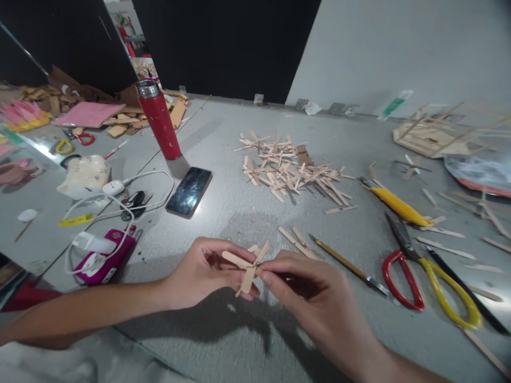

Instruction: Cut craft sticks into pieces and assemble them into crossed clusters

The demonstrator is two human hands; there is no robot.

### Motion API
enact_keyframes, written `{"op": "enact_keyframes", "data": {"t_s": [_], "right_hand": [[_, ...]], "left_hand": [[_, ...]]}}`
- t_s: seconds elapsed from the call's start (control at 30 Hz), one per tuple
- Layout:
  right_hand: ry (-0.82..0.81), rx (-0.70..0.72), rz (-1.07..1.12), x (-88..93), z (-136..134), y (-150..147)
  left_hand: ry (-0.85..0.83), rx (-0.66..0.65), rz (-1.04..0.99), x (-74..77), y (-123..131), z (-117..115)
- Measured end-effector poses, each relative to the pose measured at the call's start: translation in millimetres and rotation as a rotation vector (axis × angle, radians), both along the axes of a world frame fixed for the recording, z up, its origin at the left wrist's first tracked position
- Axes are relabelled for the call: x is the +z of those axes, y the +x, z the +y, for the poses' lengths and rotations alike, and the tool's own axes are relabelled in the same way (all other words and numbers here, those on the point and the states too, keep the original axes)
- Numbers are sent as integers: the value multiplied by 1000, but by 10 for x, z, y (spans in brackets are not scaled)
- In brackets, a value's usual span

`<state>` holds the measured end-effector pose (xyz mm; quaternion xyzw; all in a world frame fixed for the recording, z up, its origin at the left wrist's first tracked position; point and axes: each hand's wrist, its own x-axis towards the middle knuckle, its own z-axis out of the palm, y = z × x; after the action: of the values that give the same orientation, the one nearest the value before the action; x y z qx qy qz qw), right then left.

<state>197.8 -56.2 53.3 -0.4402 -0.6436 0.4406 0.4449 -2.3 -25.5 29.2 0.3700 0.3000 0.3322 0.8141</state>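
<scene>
Between my two hands is a small assembly of crossed wooden craft sticks (249, 277), with rounded ends pointing several ways. My left hand (217, 268) is closed round its left side, fingers behind and thumb below. My right hand (305, 287) pinches the assembly at its right side, thumb and forefinger pressed together near the crossing point. What lies under those fingertips is hidden. Just beyond my right hand lie loose craft sticks (293, 242) and a pencil-like craft tool (351, 266) with a metal end.
A heap of craft sticks (287, 165) lies ahead. Right are scissors (411, 255), a yellow utility knife (395, 202) and a wooden frame (427, 133). Left are a phone (189, 192), a red bottle (159, 122), a purple power strip (107, 255) and white cables (154, 173).
</scene>
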Motion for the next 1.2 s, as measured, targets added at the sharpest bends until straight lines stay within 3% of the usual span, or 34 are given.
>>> {"op": "enact_keyframes", "data": {"t_s": [0.43,0.8,0.9,1.07,1.2], "right_hand": [[189,19,-87,13,4,7],[53,3,-92,8,-49,2],[57,17,-78,26,-55,6],[39,7,-31,115,-49,16],[-33,19,-45,148,-49,5]], "left_hand": [[55,81,129,54,-36,-36],[195,109,91,82,-17,-55],[186,62,64,106,-37,-14],[160,-131,-2,146,-76,66],[140,-83,38,142,-75,58]]}}
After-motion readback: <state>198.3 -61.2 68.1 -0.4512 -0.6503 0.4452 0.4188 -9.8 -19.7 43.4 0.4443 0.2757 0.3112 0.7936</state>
